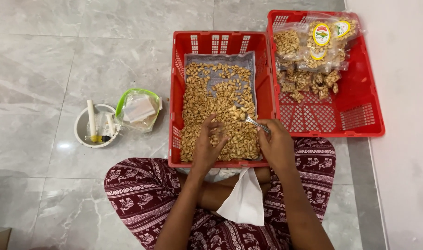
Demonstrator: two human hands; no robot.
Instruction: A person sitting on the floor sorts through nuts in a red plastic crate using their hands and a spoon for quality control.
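Observation:
A red plastic basket (pixel 175 92) on the floor holds a heap of shelled peanuts (pixel 206 99) on a grey liner. My right hand (pixel 276 144) grips a metal spoon (pixel 254 122) whose bowl carries a small scoop of peanuts, lifted just above the heap. My left hand (pixel 206 146) rests on the peanuts near the basket's front, fingers curled beside the spoon; whether it holds anything I cannot tell. A white paper or cloth bag (pixel 244 199) lies on my lap between my crossed legs.
A second red basket (pixel 359 106) to the right holds several sealed clear packets of peanuts (pixel 313 51). On the left stand a white bowl (pixel 81 134) with tubes and a green-rimmed container (pixel 137 109). A white wall runs along the right.

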